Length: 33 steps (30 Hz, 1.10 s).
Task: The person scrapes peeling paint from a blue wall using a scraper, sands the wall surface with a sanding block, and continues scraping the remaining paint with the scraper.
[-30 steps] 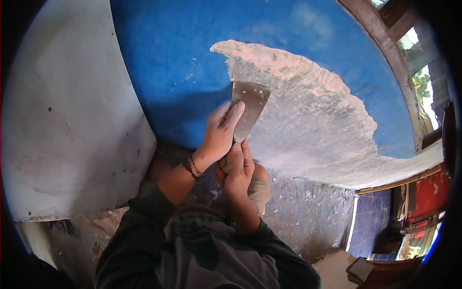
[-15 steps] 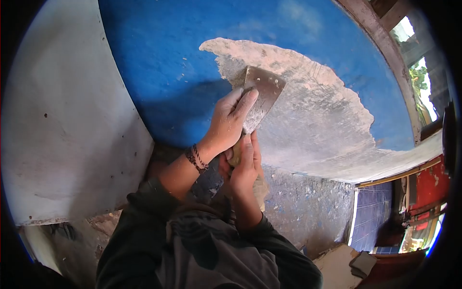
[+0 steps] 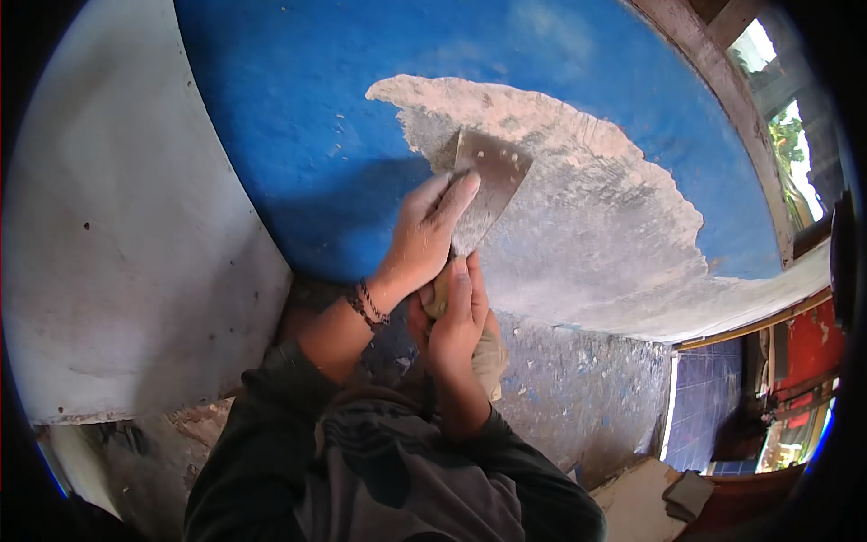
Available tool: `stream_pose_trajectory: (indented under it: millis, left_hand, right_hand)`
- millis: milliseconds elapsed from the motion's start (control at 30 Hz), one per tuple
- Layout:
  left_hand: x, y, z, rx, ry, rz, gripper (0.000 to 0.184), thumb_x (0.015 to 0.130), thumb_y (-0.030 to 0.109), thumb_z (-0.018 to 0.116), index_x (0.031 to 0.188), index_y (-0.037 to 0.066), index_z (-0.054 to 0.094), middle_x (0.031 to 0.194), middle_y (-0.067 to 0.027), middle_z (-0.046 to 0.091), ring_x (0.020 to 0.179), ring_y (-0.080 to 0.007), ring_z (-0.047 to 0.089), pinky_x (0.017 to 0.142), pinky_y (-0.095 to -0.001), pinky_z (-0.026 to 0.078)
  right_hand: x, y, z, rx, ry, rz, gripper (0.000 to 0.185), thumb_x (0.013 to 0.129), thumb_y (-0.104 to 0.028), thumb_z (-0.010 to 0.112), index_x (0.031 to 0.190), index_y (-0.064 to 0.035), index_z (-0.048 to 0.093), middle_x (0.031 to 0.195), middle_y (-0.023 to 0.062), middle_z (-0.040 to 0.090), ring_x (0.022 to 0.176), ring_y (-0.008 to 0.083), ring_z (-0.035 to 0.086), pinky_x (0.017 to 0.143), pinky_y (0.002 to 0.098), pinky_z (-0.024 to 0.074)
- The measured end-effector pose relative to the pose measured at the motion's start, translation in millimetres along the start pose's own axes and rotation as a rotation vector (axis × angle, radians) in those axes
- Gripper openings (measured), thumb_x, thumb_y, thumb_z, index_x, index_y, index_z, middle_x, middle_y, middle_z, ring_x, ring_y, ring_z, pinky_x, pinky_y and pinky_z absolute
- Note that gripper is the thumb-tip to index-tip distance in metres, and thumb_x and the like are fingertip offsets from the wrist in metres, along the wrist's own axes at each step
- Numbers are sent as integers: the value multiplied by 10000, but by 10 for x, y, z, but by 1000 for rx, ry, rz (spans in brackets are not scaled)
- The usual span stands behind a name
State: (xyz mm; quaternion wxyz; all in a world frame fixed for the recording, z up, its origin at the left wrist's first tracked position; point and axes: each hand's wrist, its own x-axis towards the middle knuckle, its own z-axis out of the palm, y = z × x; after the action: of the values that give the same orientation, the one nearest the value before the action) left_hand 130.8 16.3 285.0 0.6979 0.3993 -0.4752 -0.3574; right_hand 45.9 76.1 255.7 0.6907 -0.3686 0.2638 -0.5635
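A wide metal scraper [image 3: 495,185] lies over the scraped grey and pink patch [image 3: 596,208] of the blue wall [image 3: 298,108]. My left hand [image 3: 426,230], with a braided bracelet at its wrist, grips the left edge of the blade, thumb on top. Below it, my right hand [image 3: 457,316] is wrapped round the scraper's handle, which is mostly hidden by the fingers. Pale dust coats the blade and my left fingers.
A whitish panel [image 3: 117,217] with small holes fills the left side. Paint flecks dot the floor [image 3: 578,388]. At the lower right are a grey block [image 3: 688,495] and blue tiles [image 3: 704,406]. A wooden frame [image 3: 722,90] borders the wall at right.
The scraper and both hands have moved right over the patch since the first frame, the blade also a little upward. Both hands keep their hold. The view has shifted slightly.
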Motion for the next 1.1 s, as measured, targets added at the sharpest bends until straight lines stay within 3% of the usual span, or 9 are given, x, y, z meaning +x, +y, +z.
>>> stream_pose_trajectory:
  millis: [100, 167, 300, 433, 500, 700, 867, 1033, 1100]
  left_hand:
    - [-2, 69, -13, -43, -15, -51, 288, 928, 272, 532, 824, 6, 563, 696, 25, 477, 689, -47, 397, 605, -218, 371]
    - [-94, -12, -37, 148, 17, -17, 297, 925, 283, 535, 820, 6, 560, 696, 27, 469, 685, -48, 390, 602, -214, 365]
    - [10, 128, 73, 5, 79, 37, 354, 911, 327, 550, 774, 0, 538, 624, -13, 437, 628, -73, 367, 552, -262, 352]
    - [80, 335, 69, -20, 40, 20, 345, 916, 324, 543, 809, -4, 562, 644, -8, 462, 621, -69, 376, 548, -252, 354]
    - [-7, 184, 35, 36, 59, -2, 350, 917, 327, 541, 807, -4, 563, 645, -7, 464, 622, -69, 380, 550, -249, 355]
    - [44, 276, 30, -4, 92, -16, 370, 916, 339, 540, 779, -4, 548, 650, -11, 473, 631, -68, 391, 556, -247, 359]
    - [23, 142, -16, 48, 117, 13, 370, 917, 339, 536, 766, 1, 536, 654, -4, 481, 634, -73, 400, 557, -246, 360]
    - [102, 239, -77, -98, 75, -83, 368, 920, 342, 533, 776, 4, 553, 640, 15, 456, 629, -62, 374, 553, -246, 347]
    - [22, 157, -94, -10, 105, -31, 359, 922, 331, 534, 770, 7, 554, 640, 22, 451, 625, -55, 367, 548, -239, 341]
  right_hand:
    - [-1, -59, 63, 1, 5, 8, 257, 973, -238, 395, 1176, -101, 472, 608, -14, 451, 400, 36, 370, 333, 178, 281]
    - [-35, 29, -39, -2, 2, 23, 268, 973, -245, 396, 1188, -99, 460, 617, -6, 456, 396, 49, 380, 328, 181, 280]
    - [-12, -156, 79, -68, 13, 49, 283, 973, -252, 397, 1207, -98, 440, 628, 7, 458, 389, 62, 382, 321, 185, 279]
    - [50, -264, 162, 17, -82, 34, 278, 971, -270, 404, 1197, -112, 436, 640, 22, 464, 380, 73, 378, 310, 193, 271]
    - [-29, -234, 121, -37, -42, 135, 325, 973, -277, 351, 1246, -102, 380, 658, 35, 460, 359, 85, 344, 289, 205, 256]
    - [-12, -393, 283, -47, -111, 99, 390, 973, -276, 349, 1332, -123, 328, 647, 39, 452, 355, 77, 339, 290, 196, 258]
    - [-21, -219, 152, -33, -66, 168, 346, 972, -290, 394, 1289, -150, 401, 650, 20, 467, 376, 71, 381, 296, 197, 255]
    - [-22, -303, 327, -53, -95, 132, 326, 979, -278, 343, 1264, -126, 390, 653, 33, 450, 355, 73, 337, 292, 195, 255]
    - [-49, -268, 306, -38, -85, 142, 320, 981, -273, 339, 1264, -134, 391, 649, 33, 452, 357, 72, 338, 292, 193, 251]
